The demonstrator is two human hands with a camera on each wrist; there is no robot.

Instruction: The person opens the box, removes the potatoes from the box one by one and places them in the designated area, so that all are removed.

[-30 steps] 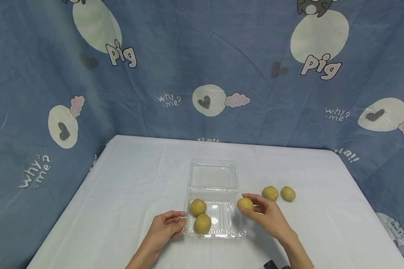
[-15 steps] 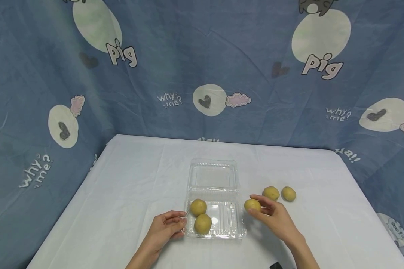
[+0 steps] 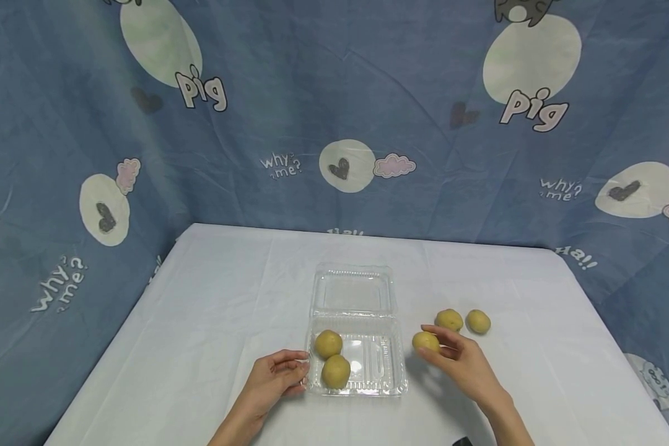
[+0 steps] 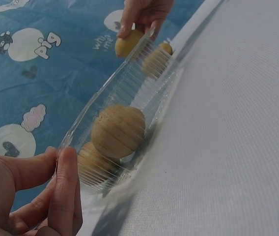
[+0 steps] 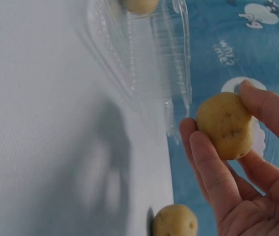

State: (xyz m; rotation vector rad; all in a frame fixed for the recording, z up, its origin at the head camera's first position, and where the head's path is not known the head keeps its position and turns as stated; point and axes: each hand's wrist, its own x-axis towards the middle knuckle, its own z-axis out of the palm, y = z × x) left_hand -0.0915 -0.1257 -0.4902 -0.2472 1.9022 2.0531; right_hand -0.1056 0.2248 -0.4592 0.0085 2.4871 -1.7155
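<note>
A clear plastic clamshell container (image 3: 376, 365) lies with its lid (image 3: 352, 291) folded back. Inside, along its left side, sit two yellow potatoes, a rear potato (image 3: 328, 344) and a front potato (image 3: 336, 371). My left hand (image 3: 275, 378) pinches the container's left rim between thumb and fingers, as the left wrist view shows up close. Just right of the container, my right hand (image 3: 463, 362) holds another potato (image 5: 225, 126) between thumb and fingertips, raised over the table. Dark specks mark that potato's skin in the right wrist view.
Two more potatoes rest on the white-covered table (image 3: 228, 297) behind my right hand: a nearer potato (image 3: 449, 319) and a farther-right potato (image 3: 478, 321). A blue printed curtain (image 3: 256, 111) hangs behind the table. A small black object (image 3: 462, 441) shows at the front edge of view.
My right hand has moved right with its potato, from over the container's right edge to beside it. The left hand and the container have stayed put.
</note>
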